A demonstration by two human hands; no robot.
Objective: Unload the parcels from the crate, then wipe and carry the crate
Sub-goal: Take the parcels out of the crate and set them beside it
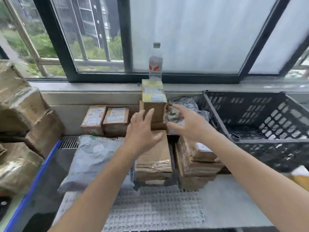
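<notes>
The crate (250, 111) looked empty — parcels (153, 158) stood on the desk (225, 198). My left hand (142, 133) and right hand (189, 124) had open fingers (150, 114); wiping and carrying were left.

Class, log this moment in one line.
left hand open, at box; right hand open, beside box; box upright on parcels; crate at right

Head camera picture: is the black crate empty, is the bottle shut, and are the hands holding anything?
Black plastic lattice crate, upright, no parcels seen inside.
Clear plastic bottle with grey cap, upright, capped.
Tall brown cardboard box, standing on end.
Left hand, open, fingers at the box.
Right hand, open, fingers spread, holding nothing.
</notes>
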